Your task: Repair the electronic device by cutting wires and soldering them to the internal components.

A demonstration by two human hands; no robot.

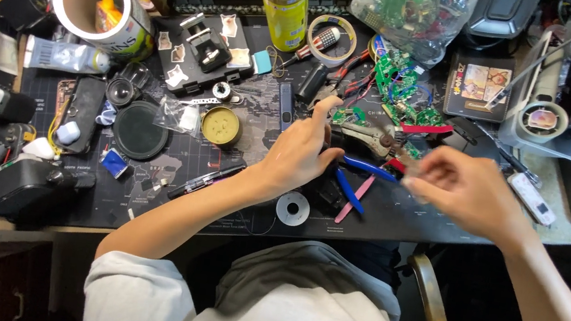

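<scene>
The left hand [294,156] rested with loosely spread fingers over blue-handled pliers [362,176] on the worktop [233,209]; stiff, light, best gripped by the handles. The right hand [466,191] was blurred, fingers' state unclear.

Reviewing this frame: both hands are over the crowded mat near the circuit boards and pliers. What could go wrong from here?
1. The right hand is motion-blurred close to the loose green circuit boards; a sweep could snag their wires and drag them.
2. The left hand works just above the blue-handled pliers; it could knock them off the near edge.
3. The solder spool sits near the mat's front edge, by the forearm, and may roll off.
</scene>
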